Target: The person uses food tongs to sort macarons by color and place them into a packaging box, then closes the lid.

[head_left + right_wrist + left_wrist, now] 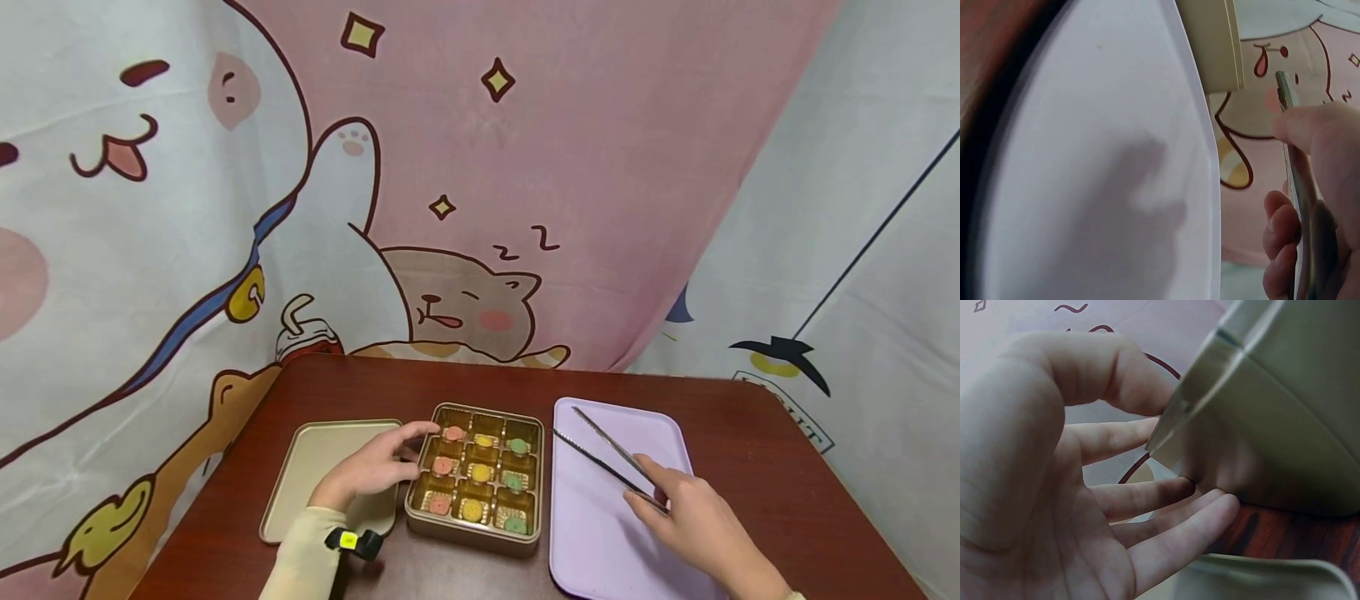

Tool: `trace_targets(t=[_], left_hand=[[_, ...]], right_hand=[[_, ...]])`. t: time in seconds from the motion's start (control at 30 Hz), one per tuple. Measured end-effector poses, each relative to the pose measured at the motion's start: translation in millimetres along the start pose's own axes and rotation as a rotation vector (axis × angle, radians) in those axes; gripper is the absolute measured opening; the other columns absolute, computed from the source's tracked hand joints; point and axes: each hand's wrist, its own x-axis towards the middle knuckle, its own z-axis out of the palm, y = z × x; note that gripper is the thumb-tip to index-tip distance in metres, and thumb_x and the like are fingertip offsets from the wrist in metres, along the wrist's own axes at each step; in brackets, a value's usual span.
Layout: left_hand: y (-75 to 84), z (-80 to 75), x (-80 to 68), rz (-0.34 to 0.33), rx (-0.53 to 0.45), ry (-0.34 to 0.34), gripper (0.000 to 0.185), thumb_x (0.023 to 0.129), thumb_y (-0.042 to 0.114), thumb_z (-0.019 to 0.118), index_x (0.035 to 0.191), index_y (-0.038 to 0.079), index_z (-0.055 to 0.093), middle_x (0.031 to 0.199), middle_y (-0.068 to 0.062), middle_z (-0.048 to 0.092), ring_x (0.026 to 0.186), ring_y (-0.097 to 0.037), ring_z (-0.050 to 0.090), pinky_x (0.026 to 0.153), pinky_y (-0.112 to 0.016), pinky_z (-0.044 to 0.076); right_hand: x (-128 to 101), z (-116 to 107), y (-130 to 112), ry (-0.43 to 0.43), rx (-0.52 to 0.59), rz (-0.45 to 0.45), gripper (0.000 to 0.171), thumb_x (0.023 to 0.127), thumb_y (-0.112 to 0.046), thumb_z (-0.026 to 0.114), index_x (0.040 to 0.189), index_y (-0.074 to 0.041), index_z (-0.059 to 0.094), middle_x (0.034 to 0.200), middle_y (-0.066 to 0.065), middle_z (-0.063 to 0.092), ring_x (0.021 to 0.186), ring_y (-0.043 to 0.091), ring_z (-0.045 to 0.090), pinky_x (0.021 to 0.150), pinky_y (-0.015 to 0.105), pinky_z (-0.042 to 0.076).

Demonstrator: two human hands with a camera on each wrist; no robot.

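Right hand [705, 517] pinches stiff, slippery metal tongs [607, 457] near their hinge end; left hand [375, 468], fingers relaxed, steadies rigid tin [474, 533] mid-bench.

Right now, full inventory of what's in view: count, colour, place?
tin: 1, gold, centre of table, nine compartments
sweets: 9, pink, yellow and green, one per compartment
lid: 1, pale gold, flat on table left of tin
tray: 1, lilac, right of tin
tongs: 1, metal, over tray, tips toward tin
table: 1, dark red-brown wood
backdrop: 1, pink and white cartoon cloth behind table
left hand: 1, fingers straight, against tin's left side, over lid
right hand: 1, holds tongs over tray
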Motion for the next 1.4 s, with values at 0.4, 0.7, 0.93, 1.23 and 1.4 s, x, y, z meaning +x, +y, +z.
trace_targets(t=[0.4, 0.7, 0.93, 1.23, 1.4], left_hand=[[-1.8, -0.4, -0.1, 0.001, 0.02, 0.006, 0.067, 0.09, 0.0, 0.065, 0.154, 0.005, 0.047, 0.152, -0.019, 0.052, 0.11, -0.031, 0.066, 0.084, -0.035, 0.055], [-2.1, -1.1, -1.0, -0.003, 0.031, 0.002, 0.067, 0.091, 0.0, 0.065, 0.154, 0.007, 0.047, 0.156, -0.021, 0.048, 0.113, -0.033, 0.066, 0.085, -0.034, 0.056], [-3.4, -0.3, -1.9, -0.01, 0.035, -0.003, 0.067, 0.091, 0.0, 0.065, 0.155, 0.007, 0.047, 0.157, -0.021, 0.047, 0.114, -0.033, 0.066, 0.085, -0.037, 0.056], [-2.7, 1.8, -0.3, -0.016, 0.027, -0.002, 0.067, 0.091, 0.002, 0.066, 0.155, 0.007, 0.047, 0.156, -0.021, 0.048, 0.113, -0.031, 0.065, 0.086, -0.04, 0.055], [-2.2, 1.4, 0.7, -0.019, 0.034, -0.003, 0.068, 0.091, 0.002, 0.066, 0.155, 0.008, 0.047, 0.157, -0.02, 0.047, 0.115, -0.032, 0.065, 0.089, -0.042, 0.054]], right_hand=[[-27, -24, 39, -0.225, -0.042, 0.34, 0.06, 0.095, -0.039, 0.076, 0.126, 0.01, 0.06, 0.086, 0.009, 0.068, 0.076, 0.022, 0.062, 0.067, 0.048, 0.056], [-46, -37, 70, -0.261, -0.13, 0.44, 0.061, 0.1, -0.04, 0.069, 0.121, 0.014, 0.05, 0.083, 0.015, 0.064, 0.068, 0.027, 0.06, 0.058, 0.053, 0.052], [-60, -40, 92, -0.308, -0.183, 0.529, 0.058, 0.101, -0.036, 0.066, 0.107, 0.017, 0.044, 0.071, 0.01, 0.053, 0.057, 0.023, 0.05, 0.051, 0.042, 0.046], [-71, -38, 112, -0.414, -0.283, 0.684, 0.054, 0.101, -0.041, 0.064, 0.09, 0.009, 0.045, 0.066, 0.009, 0.05, 0.057, 0.025, 0.05, 0.054, 0.042, 0.045], [-72, -40, 116, -0.475, -0.331, 0.756, 0.055, 0.102, -0.041, 0.062, 0.089, 0.009, 0.045, 0.069, 0.013, 0.053, 0.062, 0.028, 0.054, 0.06, 0.047, 0.049]])
